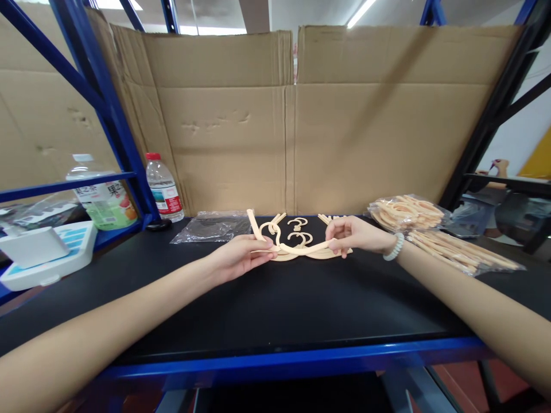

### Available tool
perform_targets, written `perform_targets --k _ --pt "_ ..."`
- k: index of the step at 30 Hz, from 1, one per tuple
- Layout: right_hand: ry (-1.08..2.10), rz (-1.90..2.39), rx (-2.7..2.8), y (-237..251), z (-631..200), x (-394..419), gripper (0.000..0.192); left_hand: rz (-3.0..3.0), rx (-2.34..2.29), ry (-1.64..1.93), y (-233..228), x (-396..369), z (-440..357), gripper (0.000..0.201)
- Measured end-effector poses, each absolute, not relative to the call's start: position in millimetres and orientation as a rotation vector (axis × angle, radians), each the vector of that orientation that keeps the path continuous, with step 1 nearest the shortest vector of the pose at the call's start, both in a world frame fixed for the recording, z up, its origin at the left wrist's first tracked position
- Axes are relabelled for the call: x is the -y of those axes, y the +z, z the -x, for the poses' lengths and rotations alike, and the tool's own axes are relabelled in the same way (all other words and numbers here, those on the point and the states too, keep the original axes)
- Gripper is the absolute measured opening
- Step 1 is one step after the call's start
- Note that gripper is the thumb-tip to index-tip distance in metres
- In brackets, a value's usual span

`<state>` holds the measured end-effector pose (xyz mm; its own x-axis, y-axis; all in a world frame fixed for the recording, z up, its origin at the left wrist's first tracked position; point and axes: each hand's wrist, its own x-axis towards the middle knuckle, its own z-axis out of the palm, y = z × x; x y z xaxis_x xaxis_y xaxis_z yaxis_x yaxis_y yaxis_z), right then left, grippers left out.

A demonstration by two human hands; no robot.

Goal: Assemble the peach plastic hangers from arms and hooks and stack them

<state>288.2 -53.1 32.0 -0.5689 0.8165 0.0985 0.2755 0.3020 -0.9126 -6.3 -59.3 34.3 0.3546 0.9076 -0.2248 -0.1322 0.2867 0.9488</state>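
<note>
In front of me, a pale curved wooden rod [307, 249] is held level just above the table's far half. My left hand [241, 256] pinches its left end between thumb and fingers. A second pale stick [255, 223] rises at a slant from behind that thumb; whether it is joined to the rod I cannot tell. At the other end, the fingers of my right hand [352, 234] close on the rod. More curved wooden pieces [286, 257] lie right behind and below it. Small hook-shaped pieces [300, 236] and a ring-like piece [267, 229] rest farther back.
A flat clear plastic bag [210, 226] lies left of the pieces. Bagged wooden rings [407, 212] and bagged sticks [460, 250] are at the right. Two bottles, one with a red cap [163, 189], and a white-blue power strip [51, 258] stand left. Cardboard [224, 126] walls the back.
</note>
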Motion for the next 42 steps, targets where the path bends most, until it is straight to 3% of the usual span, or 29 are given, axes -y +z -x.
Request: perform_targets --k 13,21,26,38,42 --pt "0.693 1.207 2.519 56.1 -310.4 56.2 0.025 -1.342 -0.925 0.713 41.8 30.9 32.2 0.021" --pt "0.782 1.274 2.57 45.2 -320.3 45.1 0.026 -2.297 -1.027 0.466 45.0 30.9 36.8 0.018" --pt "0.804 1.275 2.559 41.6 -319.5 44.6 0.027 -2.992 -0.812 0.381 47.6 30.9 37.3 0.017" --pt "0.542 1.366 2.627 39.2 -316.5 42.9 0.022 -3.197 -0.742 0.3 41.0 33.0 37.1 0.014" --pt "0.604 1.375 2.616 36.5 -317.5 40.5 0.023 -3.182 -0.744 0.3 39.4 32.7 37.2 0.016"
